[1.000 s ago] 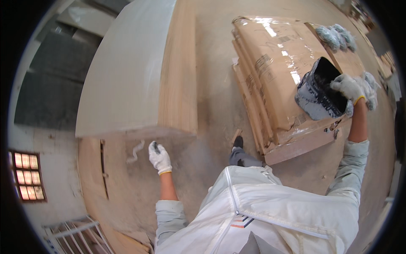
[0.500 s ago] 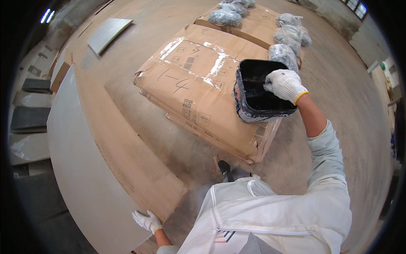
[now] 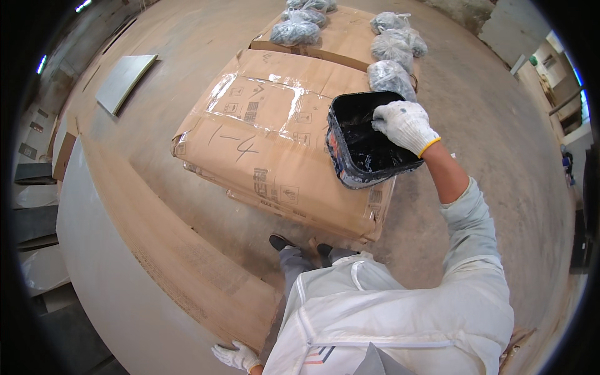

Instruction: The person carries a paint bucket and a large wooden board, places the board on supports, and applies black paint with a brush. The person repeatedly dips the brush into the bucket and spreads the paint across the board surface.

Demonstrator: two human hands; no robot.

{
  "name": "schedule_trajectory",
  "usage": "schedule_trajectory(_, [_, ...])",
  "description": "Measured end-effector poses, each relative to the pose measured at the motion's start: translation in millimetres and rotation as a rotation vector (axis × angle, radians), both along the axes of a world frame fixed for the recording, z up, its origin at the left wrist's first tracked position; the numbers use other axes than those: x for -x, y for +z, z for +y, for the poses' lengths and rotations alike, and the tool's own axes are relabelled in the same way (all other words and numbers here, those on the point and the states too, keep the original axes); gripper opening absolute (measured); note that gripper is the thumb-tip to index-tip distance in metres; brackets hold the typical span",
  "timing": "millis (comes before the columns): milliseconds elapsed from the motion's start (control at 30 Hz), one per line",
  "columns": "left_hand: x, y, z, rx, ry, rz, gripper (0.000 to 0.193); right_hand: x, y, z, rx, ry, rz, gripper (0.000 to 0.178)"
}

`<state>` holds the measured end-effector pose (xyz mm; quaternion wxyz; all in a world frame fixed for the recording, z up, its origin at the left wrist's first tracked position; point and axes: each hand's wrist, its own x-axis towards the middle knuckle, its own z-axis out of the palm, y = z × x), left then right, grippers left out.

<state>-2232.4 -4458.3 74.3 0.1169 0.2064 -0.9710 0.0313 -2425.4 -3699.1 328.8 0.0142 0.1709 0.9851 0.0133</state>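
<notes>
Beside cardboard cartons (image 3: 262, 134), an outstretched, gloved right hand (image 3: 405, 127) clamps a paint-smeared black bucket (image 3: 369, 142); the left hand (image 3: 237, 357) rests, fingers apart, on stacked boards (image 3: 147, 294).

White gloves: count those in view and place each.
2: one on the left hand, at the edge of the pale panel stack; one on the right hand, over the black bucket.

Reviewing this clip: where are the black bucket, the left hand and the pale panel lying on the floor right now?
Black bucket (image 3: 360, 145): head view, inner surface.
Left hand (image 3: 236, 357): head view, middle of the glove.
Pale panel (image 3: 127, 80): head view, top face.
</notes>
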Motion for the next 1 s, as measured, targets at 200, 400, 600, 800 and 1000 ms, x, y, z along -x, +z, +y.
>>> schedule_trajectory(200, [0, -4, -2, 0.05, -0.021, 0.014, 0.074, -6, 6, 1, -0.041, -0.044, 0.042, 0.024])
schedule_trajectory(400, [0, -1, -1, 0.044, -0.024, 0.007, 0.071, -21, 22, -3, -0.117, -0.004, 0.178, 0.025])
schedule_trajectory(600, [-2, -3, -4, 0.039, -0.025, 0.009, 0.067, -31, 43, -10, -0.143, 0.067, 0.313, 0.02])
schedule_trajectory(800, [-2, -6, -7, 0.035, -0.037, 0.031, 0.067, -20, 26, -2, -0.13, 0.056, 0.293, 0.024])
schedule_trajectory(1000, [-1, -7, -5, 0.03, -0.035, 0.023, 0.067, -9, -5, 3, -0.093, -0.001, 0.124, 0.026])
